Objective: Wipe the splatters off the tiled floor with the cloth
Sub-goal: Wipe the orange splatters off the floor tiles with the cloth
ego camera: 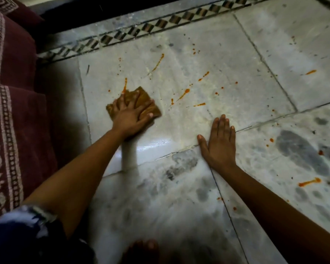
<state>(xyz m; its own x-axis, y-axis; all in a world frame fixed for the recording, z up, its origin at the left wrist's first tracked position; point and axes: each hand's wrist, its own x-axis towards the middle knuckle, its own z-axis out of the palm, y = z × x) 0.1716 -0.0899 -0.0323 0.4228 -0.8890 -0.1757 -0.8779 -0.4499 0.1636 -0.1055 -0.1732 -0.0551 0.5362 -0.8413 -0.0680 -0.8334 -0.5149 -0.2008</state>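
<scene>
1. We have the left hand (129, 119) pressed down on the cloth (135, 103), fingers spread flat over it, pinning it to the floor (198, 60).
2. The cloth is a folded brown-orange pad, lying under that palm on the big pale tile, just inside the tile's left seam.
3. Our right hand (220, 143) lies flat and empty on the floor to the right of the cloth, fingers straight and close together, thumb out; we read it as a brace.
4. The streak (125, 85) touching the cloth's far edge runs straight away from us, so its long axis lines up with a forward push.
5. Most of the splatters (185, 93) lie beyond and to the right of the cloth, slanting up to the right, between the cloth and the patterned border (133, 32).
6. The left hand has the cloth, so we judge that it does the sweeping, forward first, then rightward.
7. More drops (310, 181) sit well right of the cloth, past the bracing hand.
</scene>
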